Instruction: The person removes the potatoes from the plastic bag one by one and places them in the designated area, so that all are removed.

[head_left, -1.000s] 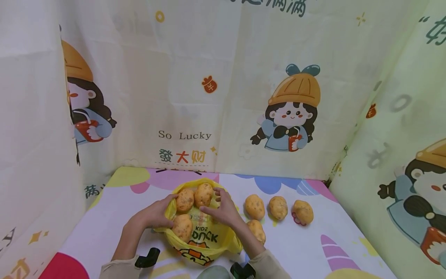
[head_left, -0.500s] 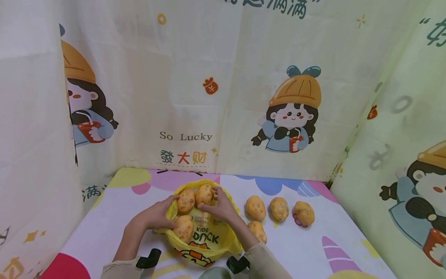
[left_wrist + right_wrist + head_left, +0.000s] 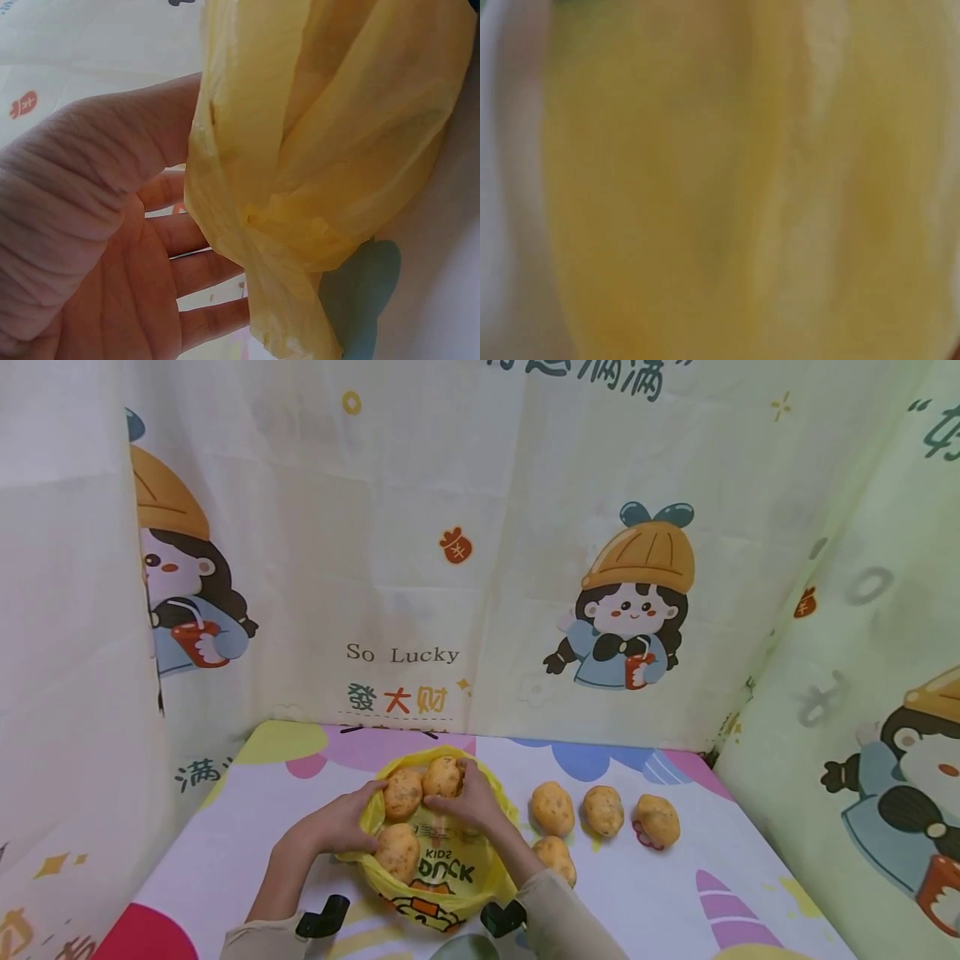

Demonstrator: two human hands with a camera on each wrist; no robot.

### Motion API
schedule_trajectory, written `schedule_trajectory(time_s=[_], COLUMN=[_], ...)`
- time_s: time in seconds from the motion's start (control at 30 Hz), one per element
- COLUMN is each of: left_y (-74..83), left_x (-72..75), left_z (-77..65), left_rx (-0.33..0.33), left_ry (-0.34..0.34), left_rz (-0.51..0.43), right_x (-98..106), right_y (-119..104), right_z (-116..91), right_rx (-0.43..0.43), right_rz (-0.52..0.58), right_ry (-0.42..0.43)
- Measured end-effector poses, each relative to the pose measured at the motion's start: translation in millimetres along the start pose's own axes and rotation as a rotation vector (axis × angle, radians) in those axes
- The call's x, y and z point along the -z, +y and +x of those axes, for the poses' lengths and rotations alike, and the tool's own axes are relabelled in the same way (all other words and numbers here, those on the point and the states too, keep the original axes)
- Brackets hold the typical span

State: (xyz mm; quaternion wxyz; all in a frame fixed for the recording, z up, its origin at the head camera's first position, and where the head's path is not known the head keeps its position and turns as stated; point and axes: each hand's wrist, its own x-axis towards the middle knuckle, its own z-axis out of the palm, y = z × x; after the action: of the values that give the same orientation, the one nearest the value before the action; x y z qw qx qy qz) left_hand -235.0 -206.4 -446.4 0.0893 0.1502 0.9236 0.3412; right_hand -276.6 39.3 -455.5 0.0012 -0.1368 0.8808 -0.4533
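Low and left of the frame's middle, the left hand [image 3: 337, 822] is spread against the left edge of a yellow bag [image 3: 480, 877]. Its fingers are by a brown potato [image 3: 403, 793] and its thumb is by a lower potato [image 3: 398, 852]; both sit in the bag. This hand is about where it was a second ago. Seen from the left wrist, the fingers are long and apart, but the yellow plastic hides their tips and the end of the thumb.

Next to the right, high in the bag, is the back potato [image 3: 443, 776]. The right hand [image 3: 472, 797] pinches it between thumb and fingers. A second ago there was a gap between those fingers and the potato; now they touch, and they cover its right side. The right wrist view is just a yellow blur, so the fingers can't be made out there.

Farther right, a near potato [image 3: 554, 860] is partly hidden by the right arm. Behind it is a row of three potatoes [image 3: 603, 811], lying as before. Both sleeves [image 3: 573, 922] are cut off at the bottom. At the far right, a printed girl [image 3: 911, 802] is cut off too.
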Motion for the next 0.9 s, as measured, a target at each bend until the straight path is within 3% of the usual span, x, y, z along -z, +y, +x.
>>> schedule_trajectory(time_s=[0.9], left_y=[-0.9], left_x=[-0.4], left_z=[1.2], left_rx=[0.002], left_ry=[-0.012], left_rz=[-0.008], right_x=[-11.7], right_y=[2.9], right_z=[12.0], right_rx=[-0.029], right_rz=[-0.077], right_ry=[0.098])
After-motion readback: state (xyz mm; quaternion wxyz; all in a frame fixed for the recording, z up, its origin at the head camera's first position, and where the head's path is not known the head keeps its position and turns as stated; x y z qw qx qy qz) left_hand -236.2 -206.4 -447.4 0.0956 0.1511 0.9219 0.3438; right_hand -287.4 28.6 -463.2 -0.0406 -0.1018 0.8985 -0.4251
